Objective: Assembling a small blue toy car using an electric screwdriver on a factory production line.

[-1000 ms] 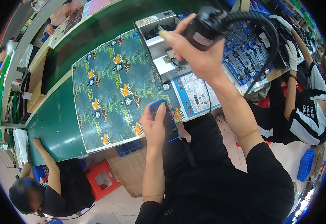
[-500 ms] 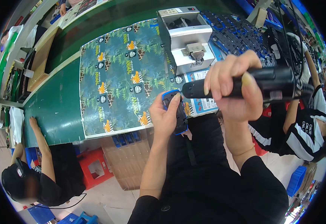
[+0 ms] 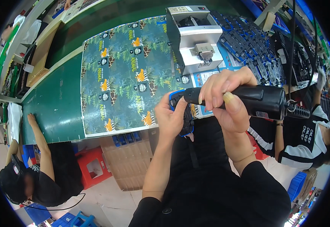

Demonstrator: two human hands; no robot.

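Observation:
My left hand (image 3: 169, 118) is closed around a black toy car chassis (image 3: 188, 123) with blue edging, held tilted just off the table's near edge. My right hand (image 3: 231, 100) grips a black electric screwdriver (image 3: 265, 101) that lies nearly level. The tool's nose reaches the upper end of the chassis, beside my left thumb. Whether its tip touches a screw is hidden. Beyond my hands stands a silver screw feeder (image 3: 201, 36) on the table.
Patterned animal-print sheets (image 3: 123, 79) cover part of the green table (image 3: 55, 98). Many similar blue-and-black chassis (image 3: 244, 41) lie at the far right. A cardboard box (image 3: 123, 162) sits below the table edge. Co-workers (image 3: 32, 178) sit left and right; a red stool (image 3: 93, 168) is at left.
The screwdriver's nose has come over the chassis end, with my right hand tilting the tool's rear lower. My left hand and the chassis have shifted slightly right in the view.

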